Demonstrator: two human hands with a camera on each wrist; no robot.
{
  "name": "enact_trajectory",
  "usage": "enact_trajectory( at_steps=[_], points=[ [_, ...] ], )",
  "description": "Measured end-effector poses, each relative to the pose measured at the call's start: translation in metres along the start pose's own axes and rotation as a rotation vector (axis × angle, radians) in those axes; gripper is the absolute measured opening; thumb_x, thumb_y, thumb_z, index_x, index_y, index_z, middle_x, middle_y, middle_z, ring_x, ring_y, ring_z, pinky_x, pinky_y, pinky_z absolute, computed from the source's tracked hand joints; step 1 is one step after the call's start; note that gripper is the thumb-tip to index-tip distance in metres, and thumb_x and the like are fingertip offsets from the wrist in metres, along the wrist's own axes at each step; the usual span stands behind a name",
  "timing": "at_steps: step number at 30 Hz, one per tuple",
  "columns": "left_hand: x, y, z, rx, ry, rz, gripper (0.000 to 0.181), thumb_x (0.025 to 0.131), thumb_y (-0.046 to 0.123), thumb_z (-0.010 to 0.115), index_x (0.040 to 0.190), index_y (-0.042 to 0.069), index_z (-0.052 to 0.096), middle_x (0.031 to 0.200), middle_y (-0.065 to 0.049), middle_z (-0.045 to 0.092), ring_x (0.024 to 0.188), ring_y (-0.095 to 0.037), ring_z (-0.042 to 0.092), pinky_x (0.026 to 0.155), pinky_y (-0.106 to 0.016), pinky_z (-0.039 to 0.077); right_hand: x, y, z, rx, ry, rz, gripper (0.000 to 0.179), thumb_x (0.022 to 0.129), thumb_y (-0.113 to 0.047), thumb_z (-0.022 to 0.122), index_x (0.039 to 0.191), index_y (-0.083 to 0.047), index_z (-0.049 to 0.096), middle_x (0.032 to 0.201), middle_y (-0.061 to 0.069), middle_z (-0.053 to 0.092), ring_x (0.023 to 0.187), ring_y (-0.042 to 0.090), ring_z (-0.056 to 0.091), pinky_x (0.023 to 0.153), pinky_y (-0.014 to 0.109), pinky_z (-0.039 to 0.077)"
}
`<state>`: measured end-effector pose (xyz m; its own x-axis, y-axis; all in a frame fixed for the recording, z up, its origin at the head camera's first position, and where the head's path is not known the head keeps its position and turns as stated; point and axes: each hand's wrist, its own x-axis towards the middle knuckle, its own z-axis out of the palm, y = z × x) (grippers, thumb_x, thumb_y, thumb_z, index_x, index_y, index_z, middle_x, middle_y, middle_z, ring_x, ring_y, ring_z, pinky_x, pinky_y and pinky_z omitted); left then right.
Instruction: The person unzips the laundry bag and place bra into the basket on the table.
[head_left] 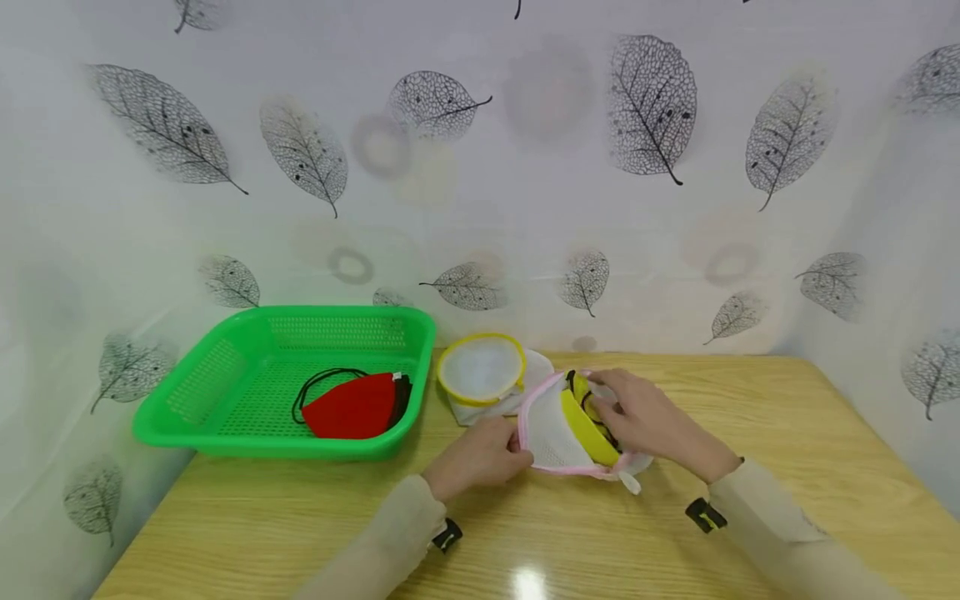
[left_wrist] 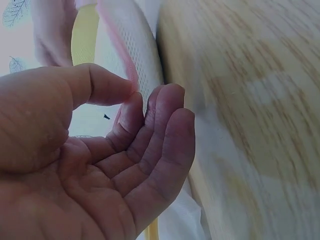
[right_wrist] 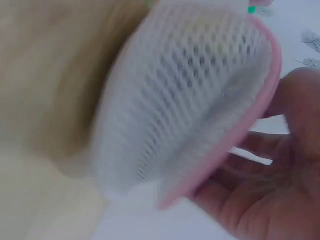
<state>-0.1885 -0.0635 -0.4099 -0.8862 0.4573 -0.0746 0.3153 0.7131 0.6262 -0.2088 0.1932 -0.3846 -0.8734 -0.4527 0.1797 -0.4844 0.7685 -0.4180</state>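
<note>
A white mesh laundry bag (head_left: 551,429) with pink trim lies with its mouth spread on the table. My left hand (head_left: 487,454) pinches the pink rim between thumb and index finger; the left wrist view shows this left hand (left_wrist: 125,150) with its other fingers loosely bent. Inside the mouth sits a yellow cloth item (head_left: 588,427) with black cords. My right hand (head_left: 645,417) reaches over the bag's right side and holds the yellow item at its upper edge. In the right wrist view, mesh (right_wrist: 175,100) partly hides that hand's fingertips.
On the left stands a green plastic basket (head_left: 247,442), with a red cloth item (head_left: 351,407) with black cord inside. Behind the bag lies another white bag with a yellow-rimmed round end (head_left: 480,371). A leaf-print curtain (head_left: 525,208) hangs behind the wooden table (head_left: 750,417).
</note>
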Motion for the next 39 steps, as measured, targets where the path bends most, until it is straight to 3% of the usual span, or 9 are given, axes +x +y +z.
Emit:
enact_trajectory(
  at_steps=[3,5,11,14,17,24,27,33,39],
  points=[
    [0.000,0.001,-0.001,-0.001,-0.005,-0.017,0.024,0.084,0.016,0.066,0.067,0.018,0.050,0.057,0.010,0.046,0.053,-0.005,0.042,0.051,-0.020,0.032,0.007,0.003,-0.001,-0.117,-0.047,0.050,0.055,0.100,-0.022,0.060,0.150,-0.003,0.048,0.133,0.035,0.052,0.065,0.024,0.062,0.054,0.038,0.052],
    [0.000,0.001,-0.002,-0.003,-0.011,-0.031,0.024,0.085,0.017,0.066,0.067,0.018,0.050,0.058,0.010,0.046,0.053,-0.005,0.042,0.051,-0.020,0.033,0.010,0.007,0.000,-0.157,-0.110,0.104,0.057,0.097,-0.022,0.061,0.150,-0.003,0.047,0.123,0.038,0.048,0.055,0.021,0.052,0.047,0.033,0.046],
    [0.000,0.003,-0.003,0.002,-0.021,-0.026,0.022,0.085,0.016,0.066,0.071,0.017,0.051,0.060,0.009,0.046,0.055,-0.005,0.042,0.052,-0.020,0.032,0.015,0.027,0.000,-0.160,-0.060,0.092,0.024,0.089,-0.002,0.061,0.113,0.004,0.062,0.095,0.022,0.056,0.072,0.025,0.051,0.061,0.039,0.050],
    [-0.001,0.004,-0.004,0.017,-0.010,-0.014,0.021,0.085,0.015,0.066,0.072,0.016,0.050,0.062,0.009,0.044,0.057,-0.006,0.041,0.054,-0.019,0.031,0.013,0.032,0.001,-0.133,0.016,0.030,0.018,0.088,0.004,0.064,0.105,0.001,0.061,0.096,0.021,0.056,0.078,0.026,0.054,0.068,0.042,0.053],
    [-0.001,0.004,-0.004,0.026,-0.006,-0.006,0.021,0.085,0.014,0.066,0.072,0.016,0.050,0.062,0.008,0.043,0.057,-0.006,0.040,0.054,-0.020,0.031,0.007,0.033,0.003,-0.128,0.103,-0.062,0.025,0.088,0.008,0.066,0.111,0.000,0.060,0.103,0.023,0.055,0.078,0.026,0.058,0.069,0.043,0.054],
    [-0.003,0.003,-0.004,0.018,-0.007,-0.009,0.021,0.086,0.014,0.066,0.073,0.016,0.050,0.063,0.008,0.043,0.058,-0.006,0.041,0.055,-0.020,0.031,-0.012,0.023,0.009,-0.163,0.178,-0.180,0.053,0.095,-0.007,0.070,0.139,0.000,0.042,0.122,0.023,0.048,0.068,0.014,0.056,0.060,0.027,0.053],
    [-0.003,0.002,-0.004,0.011,-0.008,-0.018,0.021,0.086,0.014,0.066,0.073,0.016,0.050,0.064,0.008,0.044,0.059,-0.006,0.041,0.055,-0.020,0.031,-0.017,0.016,0.011,-0.243,0.263,-0.305,0.038,0.092,-0.007,0.067,0.127,0.002,0.053,0.118,0.020,0.053,0.069,0.011,0.055,0.056,0.024,0.051],
    [-0.003,0.001,-0.006,0.011,0.002,-0.006,0.021,0.085,0.013,0.066,0.072,0.016,0.050,0.062,0.009,0.044,0.057,-0.006,0.041,0.054,-0.019,0.031,-0.016,0.007,0.012,-0.359,0.367,-0.554,0.029,0.075,-0.011,0.072,0.102,0.000,0.068,0.102,0.011,0.065,0.094,0.023,0.061,0.079,0.038,0.057],
    [-0.003,0.002,-0.006,0.011,0.001,-0.010,0.021,0.086,0.013,0.065,0.072,0.016,0.050,0.062,0.009,0.044,0.056,-0.005,0.041,0.054,-0.019,0.031,-0.016,0.001,0.015,-0.447,0.330,-0.519,0.030,0.073,-0.014,0.084,0.097,-0.005,0.070,0.093,0.005,0.067,0.084,0.020,0.063,0.073,0.037,0.056]
  ],
)
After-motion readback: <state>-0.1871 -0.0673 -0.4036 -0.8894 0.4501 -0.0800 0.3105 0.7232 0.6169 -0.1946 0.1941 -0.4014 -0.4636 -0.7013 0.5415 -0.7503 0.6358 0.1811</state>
